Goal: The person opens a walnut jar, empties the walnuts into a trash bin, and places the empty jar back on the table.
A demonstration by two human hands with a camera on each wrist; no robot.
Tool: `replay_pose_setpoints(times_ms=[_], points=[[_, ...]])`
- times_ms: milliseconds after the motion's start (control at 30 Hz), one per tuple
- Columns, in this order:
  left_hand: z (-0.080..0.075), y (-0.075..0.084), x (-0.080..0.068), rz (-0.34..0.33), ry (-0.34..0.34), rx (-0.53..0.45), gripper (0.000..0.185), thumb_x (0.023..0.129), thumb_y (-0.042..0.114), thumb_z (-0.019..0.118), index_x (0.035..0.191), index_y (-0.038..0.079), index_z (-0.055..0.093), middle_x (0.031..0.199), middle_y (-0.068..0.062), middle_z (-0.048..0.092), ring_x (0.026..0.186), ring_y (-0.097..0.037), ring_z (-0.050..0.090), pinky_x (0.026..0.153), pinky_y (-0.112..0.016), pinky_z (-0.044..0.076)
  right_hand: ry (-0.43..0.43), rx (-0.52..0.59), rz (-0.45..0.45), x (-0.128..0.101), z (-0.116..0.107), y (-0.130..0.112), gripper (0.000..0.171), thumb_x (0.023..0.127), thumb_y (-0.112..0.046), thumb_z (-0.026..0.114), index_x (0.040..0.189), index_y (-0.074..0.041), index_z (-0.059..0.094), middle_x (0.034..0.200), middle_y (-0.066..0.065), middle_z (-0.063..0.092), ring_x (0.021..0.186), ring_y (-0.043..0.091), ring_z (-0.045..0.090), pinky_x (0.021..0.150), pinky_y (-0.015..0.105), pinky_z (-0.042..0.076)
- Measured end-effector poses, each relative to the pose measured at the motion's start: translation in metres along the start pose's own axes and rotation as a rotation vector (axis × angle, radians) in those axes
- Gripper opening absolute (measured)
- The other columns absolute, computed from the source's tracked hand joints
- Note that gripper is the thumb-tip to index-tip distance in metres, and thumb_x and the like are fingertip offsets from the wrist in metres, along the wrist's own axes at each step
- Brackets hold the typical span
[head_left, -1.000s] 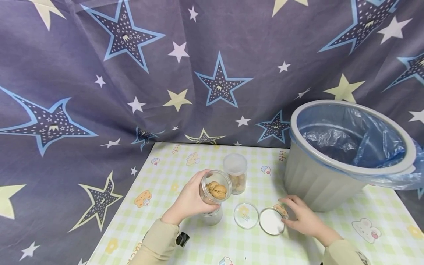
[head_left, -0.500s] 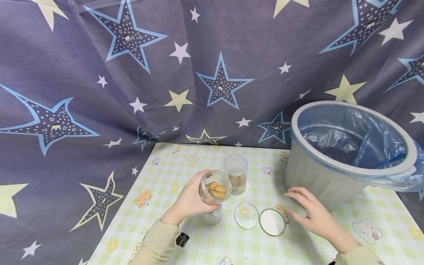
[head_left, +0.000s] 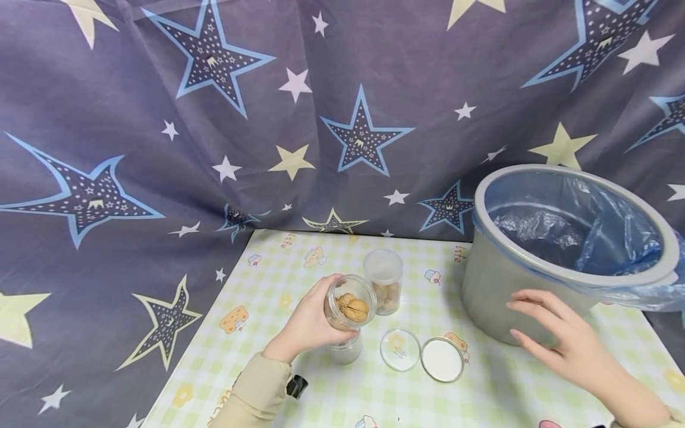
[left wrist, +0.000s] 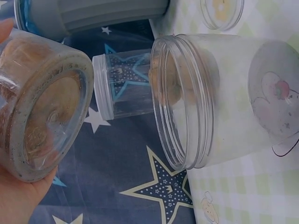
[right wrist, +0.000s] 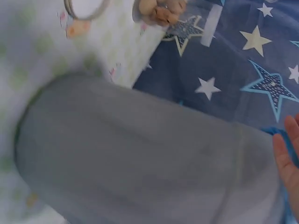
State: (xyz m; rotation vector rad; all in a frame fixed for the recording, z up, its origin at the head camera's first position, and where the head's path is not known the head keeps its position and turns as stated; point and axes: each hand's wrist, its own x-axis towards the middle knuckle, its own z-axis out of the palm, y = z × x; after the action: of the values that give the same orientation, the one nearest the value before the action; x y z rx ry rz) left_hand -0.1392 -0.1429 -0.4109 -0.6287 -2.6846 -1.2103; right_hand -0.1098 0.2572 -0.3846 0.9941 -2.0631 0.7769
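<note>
My left hand [head_left: 316, 321] grips a clear, lidless jar [left wrist: 51, 107] with walnuts [head_left: 353, 308] in it, thumb and fingers around its sides. Below it a second clear jar [head_left: 346, 352] stands upright on the table; the left wrist view shows its mouth uncovered and no nuts inside. Behind them is a third jar [head_left: 384, 270] with a whitish lid and nuts at the bottom. A clear lid [head_left: 400, 349] and a silver-rimmed lid [head_left: 443, 359] lie beside each other on the cloth. My right hand [head_left: 572, 342] hovers before the bin, fingers spread, holding nothing.
A grey bin [head_left: 492, 291] with a blue plastic liner [head_left: 615, 220] stands at the right back of the table. A checked cloth [head_left: 299, 392] covers the table. Behind it hangs a dark curtain [head_left: 241, 142] with stars. A black object [head_left: 297, 386] is at the left sleeve.
My right hand has left the silver-rimmed lid and moved to the right, in front of the bin. The left hand keeps its hold on the walnut jar, nearly still.
</note>
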Motion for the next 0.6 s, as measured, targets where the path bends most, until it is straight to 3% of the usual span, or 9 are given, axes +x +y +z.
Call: replay_pose_setpoints(times_ms=[233, 400, 467, 567, 600], points=[[0.001, 0.001, 0.0, 0.007, 0.001, -0.007, 0.1, 0.052, 0.023, 0.092, 0.137, 0.012, 0.041, 0.13, -0.005, 0.053, 0.118, -0.022, 0.053, 0.1, -0.045, 0.045, 0.06, -0.098, -0.129, 0.019, -0.041, -0.001, 0.056, 0.095, -0.044, 0.05, 0.085, 0.009, 0.063, 0.092, 0.014, 0.061, 0.119, -0.007, 0.044, 0.1, 0.006, 0.034], [0.0, 0.002, 0.0, 0.013, 0.005, 0.003, 0.101, 0.053, 0.025, 0.092, 0.138, 0.012, 0.04, 0.129, -0.003, 0.053, 0.118, -0.022, 0.053, 0.1, -0.045, 0.045, 0.113, -0.201, -0.125, 0.017, -0.063, 0.013, 0.062, 0.094, -0.048, 0.048, 0.079, 0.011, 0.063, 0.083, 0.025, 0.057, 0.119, -0.01, 0.041, 0.098, 0.004, 0.032], [-0.001, 0.002, 0.0, 0.013, 0.005, 0.007, 0.101, 0.053, 0.026, 0.092, 0.138, 0.012, 0.04, 0.13, -0.004, 0.052, 0.118, -0.022, 0.053, 0.1, -0.045, 0.045, 0.136, -0.206, -0.12, 0.012, -0.068, 0.023, 0.063, 0.094, -0.048, 0.049, 0.079, 0.012, 0.063, 0.09, 0.011, 0.063, 0.118, -0.011, 0.041, 0.097, 0.004, 0.031], [-0.001, 0.003, 0.0, 0.008, 0.002, 0.012, 0.101, 0.052, 0.025, 0.092, 0.138, 0.011, 0.04, 0.13, -0.004, 0.052, 0.119, -0.023, 0.053, 0.102, -0.044, 0.044, 0.145, -0.231, -0.07, 0.006, -0.077, 0.035, 0.068, 0.092, -0.052, 0.049, 0.08, 0.014, 0.063, 0.11, -0.007, 0.06, 0.117, -0.012, 0.039, 0.1, 0.006, 0.029], [-0.001, 0.003, 0.0, 0.007, 0.002, 0.011, 0.101, 0.052, 0.024, 0.092, 0.138, 0.011, 0.04, 0.13, -0.005, 0.052, 0.119, -0.023, 0.053, 0.102, -0.045, 0.044, 0.147, -0.244, -0.042, 0.004, -0.08, 0.039, 0.07, 0.091, -0.054, 0.049, 0.081, 0.014, 0.062, 0.11, -0.007, 0.059, 0.119, -0.012, 0.039, 0.102, 0.006, 0.028]])
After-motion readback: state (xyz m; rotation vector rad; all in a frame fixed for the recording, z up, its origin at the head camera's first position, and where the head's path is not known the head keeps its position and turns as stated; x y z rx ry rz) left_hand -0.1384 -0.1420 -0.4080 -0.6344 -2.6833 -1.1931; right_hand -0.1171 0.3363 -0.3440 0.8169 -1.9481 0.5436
